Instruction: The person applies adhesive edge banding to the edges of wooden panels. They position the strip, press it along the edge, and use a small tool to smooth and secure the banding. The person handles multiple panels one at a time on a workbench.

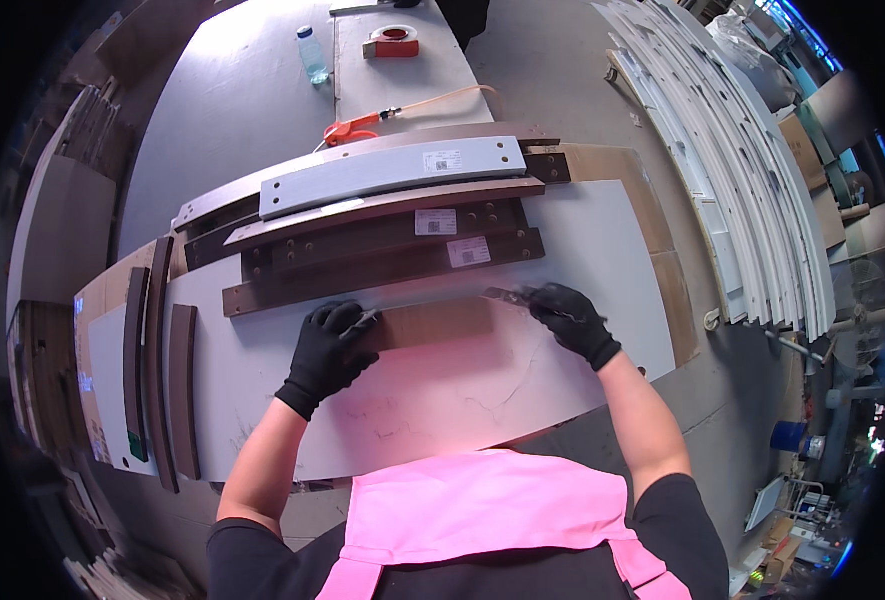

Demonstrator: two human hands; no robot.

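Note:
A short brown board (441, 325) lies between my hands above the white panel (463, 400), its outline softened by motion. My left hand (331, 350), in a black glove, is closed at the board's left end. The fingers of my right hand (571, 318), gloved the same way, are closed around the far right end, where a dark blurred bit shows. Just beyond are stacked dark brown boards (383, 262) with holes and white labels. On top of the stack rests a pale grey board (383, 182) with paired holes at both ends.
Several narrow brown strips (183, 390) lie at the left. Farther off are a red air gun (351, 131) with its hose, a red tape dispenser (393, 46) and a plastic bottle (313, 55). Long white strips (733, 170) are stacked at the right. Cardboard (678, 290) shows under the panel.

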